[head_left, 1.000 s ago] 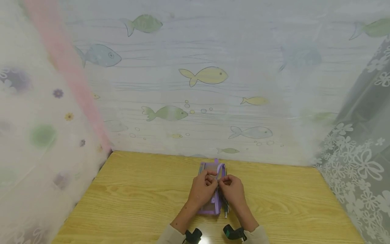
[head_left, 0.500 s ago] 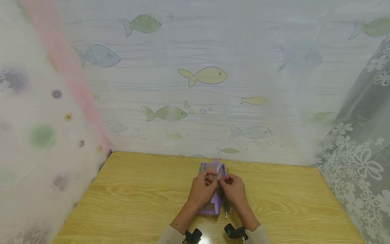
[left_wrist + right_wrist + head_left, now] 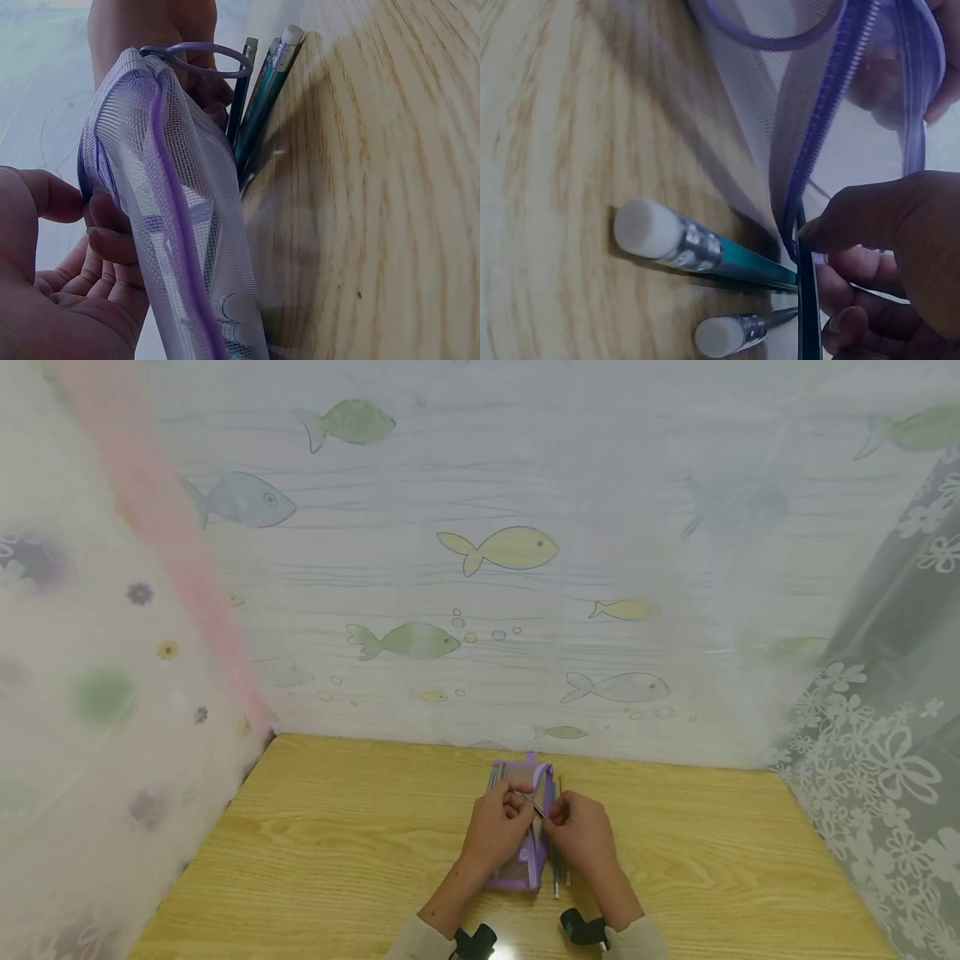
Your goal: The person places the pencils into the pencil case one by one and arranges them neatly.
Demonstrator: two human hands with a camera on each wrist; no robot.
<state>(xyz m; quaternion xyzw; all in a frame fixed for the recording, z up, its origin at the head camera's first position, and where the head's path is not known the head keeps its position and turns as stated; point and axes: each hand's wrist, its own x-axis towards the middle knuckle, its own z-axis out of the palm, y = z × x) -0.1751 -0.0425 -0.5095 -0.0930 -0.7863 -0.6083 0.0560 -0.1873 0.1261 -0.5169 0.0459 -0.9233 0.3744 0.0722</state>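
Observation:
A purple-trimmed mesh pencil case [image 3: 516, 870] lies on the table, its zip [image 3: 832, 90] undone along the side facing my right hand. My left hand [image 3: 495, 827] pinches the zip edge on the far side, thumb outside and fingertips showing through the mesh. With thumb and fingers, my right hand [image 3: 585, 835] pinches a dark pencil [image 3: 808, 307], close against the zip edge at the opening. Two more pencils lie on the table beside the case: a teal one [image 3: 750, 262] with a white eraser, and another with a white eraser [image 3: 720, 336]. Their far ends are hidden.
Other slim sticks [image 3: 495, 772] show at the case's left edge. A purple loop [image 3: 210, 56] hangs off the case's end. The wooden table [image 3: 337, 827] meets a fish-print curtain [image 3: 510, 693] at the back.
My right hand has moved slightly right, away from the left hand, and a dark pencil now shows between them. The pencils beside the case show more plainly. My left hand stays put.

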